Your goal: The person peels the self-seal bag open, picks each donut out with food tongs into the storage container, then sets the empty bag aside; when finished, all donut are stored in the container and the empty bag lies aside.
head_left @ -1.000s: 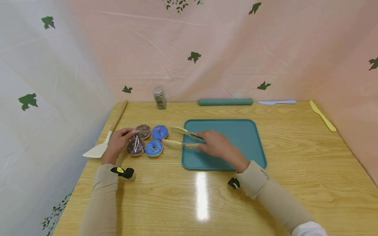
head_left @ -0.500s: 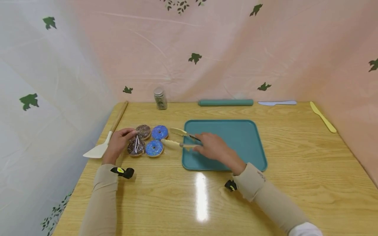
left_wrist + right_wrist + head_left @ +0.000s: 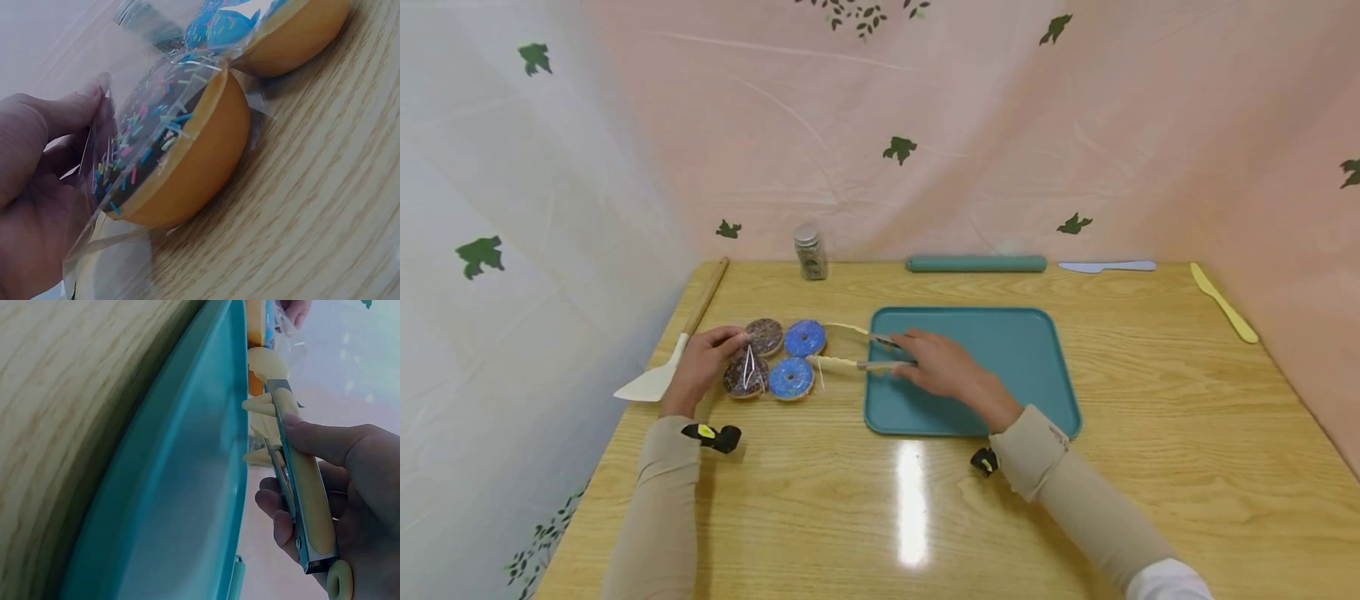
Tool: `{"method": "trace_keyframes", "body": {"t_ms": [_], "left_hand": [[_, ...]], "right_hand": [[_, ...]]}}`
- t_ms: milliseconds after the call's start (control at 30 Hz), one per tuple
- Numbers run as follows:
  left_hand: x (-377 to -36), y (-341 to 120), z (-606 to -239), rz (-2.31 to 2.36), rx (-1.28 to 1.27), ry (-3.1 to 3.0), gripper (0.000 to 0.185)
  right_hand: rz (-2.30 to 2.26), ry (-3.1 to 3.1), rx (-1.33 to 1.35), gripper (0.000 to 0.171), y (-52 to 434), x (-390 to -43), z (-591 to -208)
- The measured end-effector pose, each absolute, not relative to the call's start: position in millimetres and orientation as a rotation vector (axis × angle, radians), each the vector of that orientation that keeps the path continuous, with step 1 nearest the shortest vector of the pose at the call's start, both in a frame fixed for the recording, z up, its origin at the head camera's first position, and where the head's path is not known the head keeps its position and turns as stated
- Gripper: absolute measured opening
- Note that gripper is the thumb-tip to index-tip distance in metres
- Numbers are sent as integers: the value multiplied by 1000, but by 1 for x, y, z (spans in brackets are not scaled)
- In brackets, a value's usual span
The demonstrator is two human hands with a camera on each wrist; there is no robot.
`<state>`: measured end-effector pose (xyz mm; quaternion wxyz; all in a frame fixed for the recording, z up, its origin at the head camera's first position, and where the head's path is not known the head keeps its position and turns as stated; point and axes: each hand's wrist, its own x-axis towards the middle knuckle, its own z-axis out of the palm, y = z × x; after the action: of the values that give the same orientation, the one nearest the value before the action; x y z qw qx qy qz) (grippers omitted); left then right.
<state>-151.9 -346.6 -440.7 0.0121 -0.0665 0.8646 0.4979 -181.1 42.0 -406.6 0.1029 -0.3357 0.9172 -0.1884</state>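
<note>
Four wrapped donuts (image 3: 778,358): left hand (image 3: 700,367) pinches their clear wrapper (image 3: 112,131); right hand (image 3: 943,367) grips yellow tongs (image 3: 850,350).

No words, numbers, labels or brand marks can be read in any view. The jar (image 3: 809,251) at the back of the table is too small and blurred to tell whether it bears print.
</note>
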Motion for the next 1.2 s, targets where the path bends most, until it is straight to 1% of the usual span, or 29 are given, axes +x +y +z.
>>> {"method": "trace_keyframes", "body": {"t_ms": [367, 700, 967, 1200], "left_hand": [[-155, -344, -444, 1619, -224, 2701, 45], [-154, -340, -442, 1547, -262, 2758, 44], [-153, -337, -440, 1435, -268, 2793, 45], [-153, -337, -439, 1412, -258, 2801, 46]], "right_hand": [[-728, 2588, -1056, 56, 63, -183, -403], [-703, 2615, -1035, 56, 89, -174, -392], [-674, 2650, -1061, 56, 102, -167, -392], [-719, 2646, -1024, 58, 121, -161, -392]]}}
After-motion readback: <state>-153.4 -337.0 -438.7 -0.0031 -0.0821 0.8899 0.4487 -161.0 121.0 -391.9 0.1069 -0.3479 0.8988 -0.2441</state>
